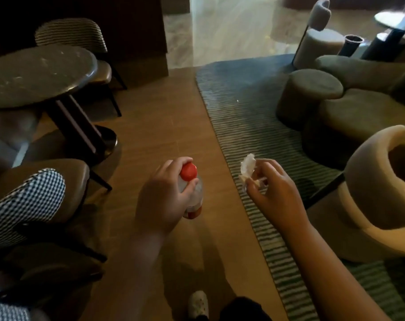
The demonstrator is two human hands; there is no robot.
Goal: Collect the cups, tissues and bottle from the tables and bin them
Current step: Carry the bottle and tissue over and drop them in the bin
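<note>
I have both items in hand and none binned. My left hand is curled round the neck and shoulder of the clear plastic bottle with the red screw cap, held upright over the brown wood-plank floor. My right hand pinches the crumpled white tissue between thumb and fingertips, above the edge of the green striped rug.

That pinch looks light to me, so I would gather the tissue deeper into the palm before walking. I would grip the bottle lower on its body so it swings less.

I see no certain bin. The dark open-topped cylinder far right may be one, but I cannot tell. The dark round stone counter on my left shows no cups.
</note>
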